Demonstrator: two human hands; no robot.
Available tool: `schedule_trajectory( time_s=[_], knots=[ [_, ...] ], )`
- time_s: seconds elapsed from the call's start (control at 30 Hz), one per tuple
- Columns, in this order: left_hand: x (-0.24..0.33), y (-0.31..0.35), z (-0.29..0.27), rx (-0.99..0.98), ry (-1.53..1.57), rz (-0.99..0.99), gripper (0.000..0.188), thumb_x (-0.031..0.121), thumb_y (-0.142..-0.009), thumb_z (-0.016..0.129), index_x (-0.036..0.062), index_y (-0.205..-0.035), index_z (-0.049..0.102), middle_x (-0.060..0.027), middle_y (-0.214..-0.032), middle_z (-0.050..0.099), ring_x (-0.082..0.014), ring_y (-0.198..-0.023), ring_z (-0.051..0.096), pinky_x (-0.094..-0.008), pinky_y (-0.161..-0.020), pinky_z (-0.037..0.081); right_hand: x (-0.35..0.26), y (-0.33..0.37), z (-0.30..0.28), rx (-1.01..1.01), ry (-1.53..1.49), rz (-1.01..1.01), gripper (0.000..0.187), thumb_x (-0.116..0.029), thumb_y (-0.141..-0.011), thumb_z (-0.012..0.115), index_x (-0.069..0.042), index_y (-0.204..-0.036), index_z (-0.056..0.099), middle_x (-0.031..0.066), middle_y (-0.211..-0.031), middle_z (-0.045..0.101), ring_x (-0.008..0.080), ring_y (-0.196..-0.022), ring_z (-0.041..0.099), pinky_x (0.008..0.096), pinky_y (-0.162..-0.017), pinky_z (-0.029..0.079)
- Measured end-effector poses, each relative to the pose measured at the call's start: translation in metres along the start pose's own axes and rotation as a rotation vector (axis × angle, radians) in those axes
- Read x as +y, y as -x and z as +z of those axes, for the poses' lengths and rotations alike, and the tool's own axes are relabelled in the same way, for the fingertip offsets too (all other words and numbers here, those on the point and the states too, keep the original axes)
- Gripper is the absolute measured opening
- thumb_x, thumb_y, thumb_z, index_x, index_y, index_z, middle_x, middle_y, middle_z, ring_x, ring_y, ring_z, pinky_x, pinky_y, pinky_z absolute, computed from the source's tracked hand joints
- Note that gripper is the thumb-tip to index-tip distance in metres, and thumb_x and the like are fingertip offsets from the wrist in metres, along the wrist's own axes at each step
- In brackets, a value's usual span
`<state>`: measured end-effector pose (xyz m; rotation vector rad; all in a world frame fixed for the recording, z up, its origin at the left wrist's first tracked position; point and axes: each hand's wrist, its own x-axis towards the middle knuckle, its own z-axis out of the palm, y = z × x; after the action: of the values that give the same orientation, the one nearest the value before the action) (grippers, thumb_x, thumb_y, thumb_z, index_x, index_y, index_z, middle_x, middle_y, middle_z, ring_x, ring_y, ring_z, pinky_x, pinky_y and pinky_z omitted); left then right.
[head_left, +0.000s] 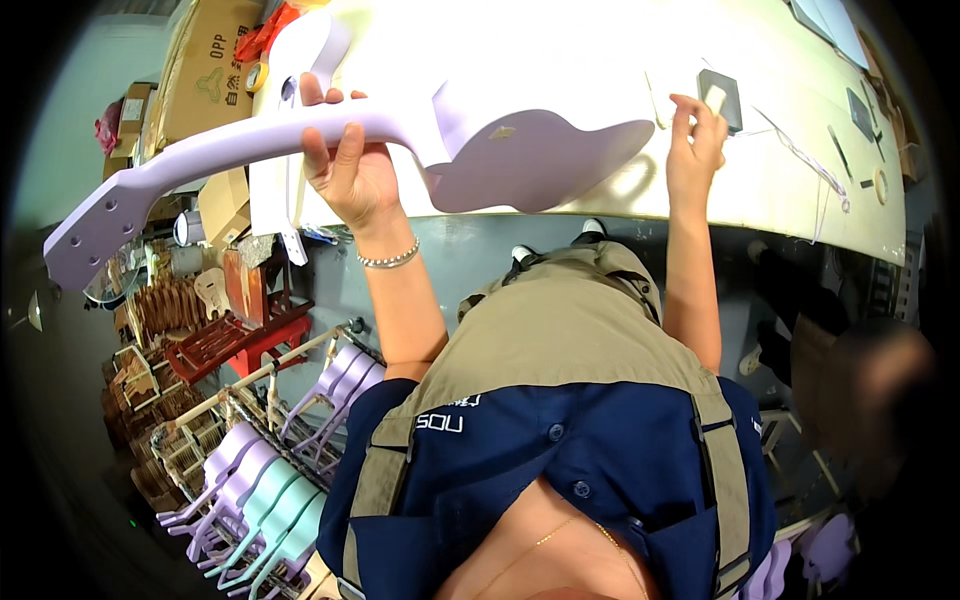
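A glossy lilac electric guitar body with its neck (545, 165) is held over the near edge of the white table. My left hand (352, 175) is closed around the guitar's neck close to the body, and the headstock with its several peg holes points to the far left. My right hand (695, 150) is off the guitar's right end, its fingers pinching a small whitish piece (714, 98) whose kind I cannot make out. Just beyond those fingers a dark grey block (733, 103) lies on the table. A second lilac guitar (305, 45) lies behind my left hand, partly covered.
The white table (560, 50) carries a roll of tape (880, 185) and thin cords (800, 160) at right. Cardboard boxes (205, 75) stand at left. Racks of lilac and mint guitar bodies (280, 500) are at lower left, near a red stand (240, 330). Another person (830, 380) is at right.
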<state>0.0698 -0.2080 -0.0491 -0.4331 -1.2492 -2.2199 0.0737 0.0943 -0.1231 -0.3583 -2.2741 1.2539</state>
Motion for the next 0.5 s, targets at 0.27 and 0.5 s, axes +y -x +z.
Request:
schedule_trajectory(
  time_s=[0.27,0.5],
  knots=[
    [-0.007,0.000,0.034,-0.309,0.106,0.008,0.040,-0.010,-0.073,0.063,0.0245,-0.092,0.070,-0.0193,-0.129,0.048,-0.0255,-0.111,0.053,-0.0426,-0.096,0.042,0.043,0.053,-0.029,-0.048,0.165,0.201,0.042,-0.041,-0.096,0.033,-0.013,-0.103,0.063,0.0060,-0.096,0.048,0.0193,-0.092,0.044,0.0403,-0.094,0.021],
    [-0.025,-0.008,0.057,-0.557,-0.022,0.063,0.046,-0.009,-0.078,0.058,0.0287,-0.102,0.067,-0.0215,-0.131,0.045,-0.0256,-0.112,0.052,-0.0476,-0.096,0.041,0.074,0.078,-0.033,-0.106,0.209,0.268,0.043,-0.041,-0.097,0.029,-0.015,-0.105,0.063,0.0071,-0.093,0.046,0.0206,-0.089,0.046,0.0408,-0.093,0.022]
  ],
)
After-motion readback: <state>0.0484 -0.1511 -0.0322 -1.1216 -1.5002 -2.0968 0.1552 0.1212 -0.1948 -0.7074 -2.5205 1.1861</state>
